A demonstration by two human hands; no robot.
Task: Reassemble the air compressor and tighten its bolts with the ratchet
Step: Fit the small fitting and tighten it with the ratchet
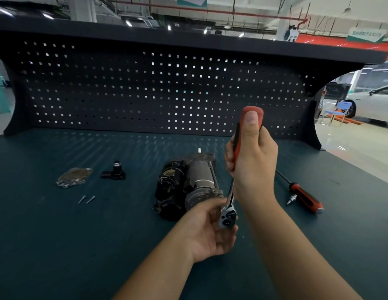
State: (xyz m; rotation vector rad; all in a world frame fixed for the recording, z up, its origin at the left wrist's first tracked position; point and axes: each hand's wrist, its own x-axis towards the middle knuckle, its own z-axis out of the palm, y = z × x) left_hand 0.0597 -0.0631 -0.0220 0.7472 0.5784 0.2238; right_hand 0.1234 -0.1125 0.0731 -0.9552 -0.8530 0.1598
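The air compressor (188, 185), black and grey metal, lies on the dark green bench just beyond my hands. My right hand (253, 156) grips the red and black handle of the ratchet (228, 217), held upright above the bench with the thumb on the handle's end. My left hand (212, 230) cups the ratchet's chrome head from below, fingers around it. A flat metal cover plate (75, 176) and a small black fitting (115, 172) lie to the left. Two loose bolts (86, 199) rest in front of the plate.
A red and black screwdriver (301, 194) lies at the right with a small metal bit (291, 199) beside it. A dark pegboard (167, 94) closes the back of the bench. A white car and a blue chair stand far right.
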